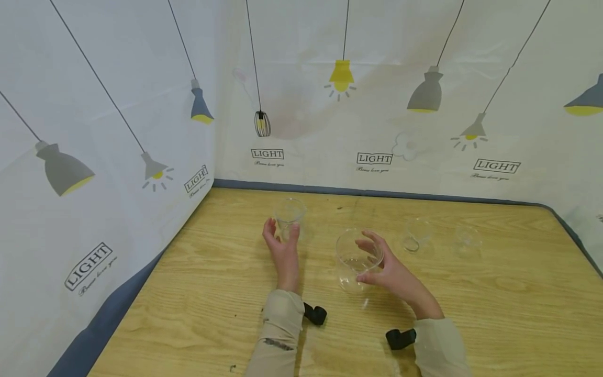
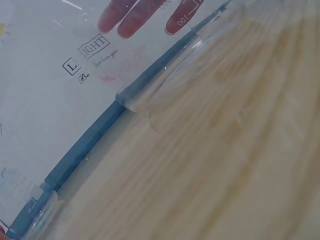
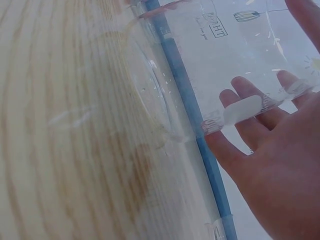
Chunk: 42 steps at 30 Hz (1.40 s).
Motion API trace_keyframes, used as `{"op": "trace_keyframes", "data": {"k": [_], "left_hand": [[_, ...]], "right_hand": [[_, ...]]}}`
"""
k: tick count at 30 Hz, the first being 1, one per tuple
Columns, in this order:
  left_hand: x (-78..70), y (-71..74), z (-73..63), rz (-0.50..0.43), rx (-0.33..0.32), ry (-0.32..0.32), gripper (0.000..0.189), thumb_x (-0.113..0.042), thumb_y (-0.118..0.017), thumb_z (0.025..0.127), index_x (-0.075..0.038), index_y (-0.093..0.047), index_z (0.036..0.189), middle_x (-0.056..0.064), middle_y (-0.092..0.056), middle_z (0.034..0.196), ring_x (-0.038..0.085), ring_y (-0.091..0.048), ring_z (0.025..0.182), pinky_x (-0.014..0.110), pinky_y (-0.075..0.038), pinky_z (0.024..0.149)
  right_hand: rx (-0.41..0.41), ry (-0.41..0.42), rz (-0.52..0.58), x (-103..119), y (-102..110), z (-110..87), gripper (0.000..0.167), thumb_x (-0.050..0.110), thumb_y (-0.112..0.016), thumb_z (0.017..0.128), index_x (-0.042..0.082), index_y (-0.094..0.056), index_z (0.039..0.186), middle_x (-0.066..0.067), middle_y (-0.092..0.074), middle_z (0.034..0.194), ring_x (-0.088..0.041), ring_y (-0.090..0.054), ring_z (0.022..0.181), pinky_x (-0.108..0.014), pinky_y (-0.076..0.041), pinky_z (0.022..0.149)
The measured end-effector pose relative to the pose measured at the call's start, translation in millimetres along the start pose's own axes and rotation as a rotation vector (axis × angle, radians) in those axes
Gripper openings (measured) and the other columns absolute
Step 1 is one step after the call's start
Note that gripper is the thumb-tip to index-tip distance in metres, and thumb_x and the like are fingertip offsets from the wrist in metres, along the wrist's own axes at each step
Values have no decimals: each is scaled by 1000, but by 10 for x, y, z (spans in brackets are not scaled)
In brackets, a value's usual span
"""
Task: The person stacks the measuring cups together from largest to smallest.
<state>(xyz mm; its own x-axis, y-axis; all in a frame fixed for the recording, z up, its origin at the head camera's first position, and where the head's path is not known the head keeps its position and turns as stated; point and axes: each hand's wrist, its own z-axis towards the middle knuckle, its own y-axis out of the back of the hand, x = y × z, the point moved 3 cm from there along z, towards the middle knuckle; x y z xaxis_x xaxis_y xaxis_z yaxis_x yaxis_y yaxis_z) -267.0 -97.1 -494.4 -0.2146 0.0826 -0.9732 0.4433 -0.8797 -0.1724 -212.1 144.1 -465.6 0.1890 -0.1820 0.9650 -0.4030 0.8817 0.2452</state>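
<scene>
Large beaker [image 1: 350, 264] | position: upright, right of small beaker [image 1: 289, 215] | right hand [image 1: 388, 269]: grip around side wall, presumably for stability | left hand [image 1: 284, 255]: grip around small beaker, presumably to steady it

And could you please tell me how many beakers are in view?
4: one beaker in the left hand, another in the right hand, and a third and fourth farther right on the table. Being clear, another could go unseen.
</scene>
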Motion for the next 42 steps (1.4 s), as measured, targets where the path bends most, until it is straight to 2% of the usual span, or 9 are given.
{"op": "trace_keyframes", "data": {"k": [4, 11, 16, 22, 30, 36, 39, 42], "left_hand": [[3, -13, 20, 22, 0, 4, 74, -42, -68, 75, -26, -26, 135, -6, -30, 134, 19, -25, 127, 39, -19, 103], [17, -47, 57, 30, 21, 1, 84, -44, -71, 71, -21, -24, 137, -2, -28, 135, 20, -26, 125, 42, -21, 101], [28, -54, 65, 17, 24, 18, 84, -42, -73, 70, -24, -24, 136, -1, -27, 135, 20, -26, 125, 43, -27, 99], [29, -60, 83, 33, 25, 44, 85, -44, -74, 68, -30, -23, 136, -2, -26, 136, 21, -25, 126, 42, -29, 98], [44, -75, 105, 25, 52, 52, 87, -41, -73, 70, -25, -21, 138, 0, -26, 137, 27, -28, 124, 42, -35, 94], [67, -73, 127, 38, 60, 83, 85, -43, -72, 70, -31, -21, 136, -1, -23, 138, 23, -29, 124, 39, -36, 94], [57, -77, 133, 33, 68, 93, 84, -44, -72, 70, -34, -20, 135, -1, -22, 140, 22, -28, 125, 39, -36, 94], [40, -80, 141, 21, 71, 93, 85, -43, -72, 70, -32, -20, 136, 0, -21, 140, 23, -28, 125, 38, -37, 94]], "right_hand": [[-4, -8, 2, 14, -2, -5, 87, 12, -70, 77, 37, -14, 139, -4, -28, 141, -29, -24, 129, -62, -18, 95], [-14, -9, 7, 36, -3, -20, 87, 13, -70, 77, 37, -14, 139, -4, -28, 141, -30, -25, 128, -63, -19, 94], [-11, -9, 9, 18, -6, -19, 87, 13, -70, 77, 37, -14, 139, -4, -28, 141, -29, -25, 129, -63, -18, 95], [-10, -10, 7, 11, -5, -20, 87, 12, -70, 77, 37, -14, 139, -4, -28, 141, -29, -25, 129, -63, -18, 94], [-10, -12, 8, 27, -1, -23, 87, 10, -69, 78, 37, -14, 139, -4, -27, 142, -29, -24, 129, -63, -17, 95], [-10, -14, 5, 17, -6, -23, 87, 13, -70, 77, 37, -14, 139, -4, -28, 141, -29, -25, 129, -63, -17, 95], [-10, -16, 5, 17, -9, -20, 87, 13, -70, 78, 32, -13, 141, -4, -28, 141, -29, -25, 129, -63, -17, 95], [-12, -14, 0, 22, -7, -19, 87, 14, -70, 78, 27, -12, 142, -4, -28, 141, -29, -25, 129, -64, -15, 95]]}}
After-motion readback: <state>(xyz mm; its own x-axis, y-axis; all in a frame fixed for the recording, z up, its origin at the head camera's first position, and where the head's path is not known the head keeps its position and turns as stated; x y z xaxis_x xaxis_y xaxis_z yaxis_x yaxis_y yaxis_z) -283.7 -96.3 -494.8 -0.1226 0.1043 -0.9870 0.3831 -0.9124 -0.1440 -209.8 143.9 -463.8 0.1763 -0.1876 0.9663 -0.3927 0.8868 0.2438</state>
